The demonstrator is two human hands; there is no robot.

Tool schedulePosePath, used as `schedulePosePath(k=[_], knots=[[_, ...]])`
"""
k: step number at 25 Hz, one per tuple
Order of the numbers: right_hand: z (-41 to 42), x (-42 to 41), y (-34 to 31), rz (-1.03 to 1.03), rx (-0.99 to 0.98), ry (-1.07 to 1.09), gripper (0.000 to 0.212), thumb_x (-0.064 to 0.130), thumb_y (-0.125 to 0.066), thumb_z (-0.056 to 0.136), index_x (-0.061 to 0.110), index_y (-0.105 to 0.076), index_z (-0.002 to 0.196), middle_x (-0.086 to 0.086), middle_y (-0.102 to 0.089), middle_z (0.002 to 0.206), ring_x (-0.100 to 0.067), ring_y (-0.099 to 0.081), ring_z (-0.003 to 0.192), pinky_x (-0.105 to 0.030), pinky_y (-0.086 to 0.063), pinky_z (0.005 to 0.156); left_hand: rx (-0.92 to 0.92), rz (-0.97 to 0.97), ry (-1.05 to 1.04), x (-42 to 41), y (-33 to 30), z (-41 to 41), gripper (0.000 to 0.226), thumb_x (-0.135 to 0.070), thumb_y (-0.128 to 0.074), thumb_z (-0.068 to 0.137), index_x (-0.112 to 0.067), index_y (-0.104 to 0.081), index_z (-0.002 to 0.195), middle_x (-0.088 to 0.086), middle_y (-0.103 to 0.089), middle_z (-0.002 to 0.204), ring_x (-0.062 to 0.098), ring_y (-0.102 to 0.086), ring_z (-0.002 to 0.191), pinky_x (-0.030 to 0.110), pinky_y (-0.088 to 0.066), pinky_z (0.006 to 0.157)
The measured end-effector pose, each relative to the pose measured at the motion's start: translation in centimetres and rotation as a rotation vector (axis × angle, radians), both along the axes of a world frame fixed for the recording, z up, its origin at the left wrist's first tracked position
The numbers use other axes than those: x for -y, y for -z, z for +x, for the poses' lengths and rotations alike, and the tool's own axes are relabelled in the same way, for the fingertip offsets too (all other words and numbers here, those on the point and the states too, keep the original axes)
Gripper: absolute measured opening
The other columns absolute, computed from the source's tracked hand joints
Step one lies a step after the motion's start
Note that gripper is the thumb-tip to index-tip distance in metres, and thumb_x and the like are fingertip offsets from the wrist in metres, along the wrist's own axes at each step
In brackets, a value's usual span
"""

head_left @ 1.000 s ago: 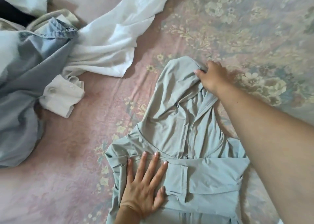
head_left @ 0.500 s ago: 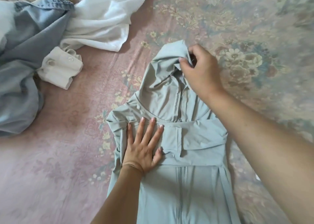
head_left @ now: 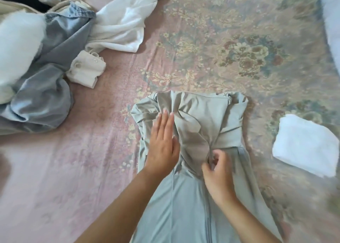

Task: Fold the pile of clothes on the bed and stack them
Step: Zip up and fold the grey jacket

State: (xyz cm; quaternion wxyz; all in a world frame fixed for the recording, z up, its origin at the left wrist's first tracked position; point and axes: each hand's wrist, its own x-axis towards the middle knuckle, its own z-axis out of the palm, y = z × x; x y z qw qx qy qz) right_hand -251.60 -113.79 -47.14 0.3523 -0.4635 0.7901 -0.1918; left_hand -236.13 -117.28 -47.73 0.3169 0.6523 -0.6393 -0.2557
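The pale green zip-up garment [head_left: 193, 196] runs off the bottom edge, hem unseen. The right hand [head_left: 219, 174] is motion-blurred, and its fingertips (curled at the folded-down hood's tip) sink into the fabric. The heap of unfolded clothes [head_left: 42, 62] is cut by the left edge, its white patch smeared.

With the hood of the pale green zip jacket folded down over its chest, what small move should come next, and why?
Probably release the hood tip and smooth it flat. The right hand pinches the tip of the hood on the pale green zip jacket, and the fabric there is bunched and creased. The left hand lies flat on the jacket's chest, pinning the fold.
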Motion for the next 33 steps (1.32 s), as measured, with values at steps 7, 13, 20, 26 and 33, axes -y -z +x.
schedulePosePath(k=[7, 13, 20, 26, 33], knots=[[-1.5, 6.4, 2.0, 0.162, -0.539, -0.978, 0.068, 0.042, -0.037, 0.099, 0.021, 0.000, 0.152, -0.005, 0.012, 0.159, -0.020, 0.011, 0.146, -0.040, 0.002, 0.118, 0.737, 0.311, 0.645, 0.6, 4.0, 0.6, 0.065, -0.041, -0.026, 0.100, -0.021, 0.011, 0.149, 0.004, 0.016, 0.158, 0.023, 0.017, 0.144, 0.041, 0.012, 0.115], [-0.2, 0.8, 3.0, -0.019, 0.084, 0.136, 0.031, 0.023, -0.055, 0.094, 0.004, -0.056, 0.118, -0.011, -0.062, 0.106, -0.033, -0.057, 0.108, -0.039, -0.046, 0.086, 0.447, -0.298, 0.529, 0.5, 3.7, 2.3, 0.030, -0.006, -0.065, 0.080, -0.004, -0.064, 0.111, 0.015, -0.066, 0.103, 0.033, -0.064, 0.088, 0.039, -0.055, 0.075], [0.0, 2.1, 1.4, 0.151, 0.276, -0.045, 0.021, 0.016, -0.067, 0.083, 0.011, -0.052, 0.069, 0.000, -0.053, 0.068, -0.008, -0.047, 0.061, -0.026, -0.038, 0.060, -0.564, 0.936, -0.403, -0.5, 0.2, -4.5, 0.050, -0.046, -0.052, 0.093, 0.000, -0.062, 0.076, 0.019, -0.069, 0.075, 0.032, -0.068, 0.070, 0.043, -0.058, 0.073], [0.8, 2.2, -2.0, 0.078, 0.631, 0.121, 0.030, 0.030, -0.064, 0.087, 0.017, -0.044, 0.069, -0.001, -0.050, 0.061, -0.011, -0.047, 0.055, -0.021, -0.042, 0.054, -1.120, 1.004, -0.644, 0.5, -1.4, -4.7, 0.020, -0.023, -0.062, 0.091, -0.012, -0.049, 0.081, 0.009, -0.063, 0.081, 0.018, -0.063, 0.068, 0.032, -0.053, 0.062], [-0.6, 7.3, -2.5, 0.389, 0.762, 0.621, 0.012, 0.027, -0.062, 0.090, 0.017, -0.065, 0.096, -0.006, -0.069, 0.095, -0.019, -0.064, 0.084, -0.030, -0.049, 0.068, -1.396, 0.830, -0.584, -0.1, -1.8, -3.1, 0.018, -0.019, -0.054, 0.094, -0.012, -0.051, 0.077, 0.000, -0.060, 0.066, 0.010, -0.059, 0.060, 0.033, -0.053, 0.078]])
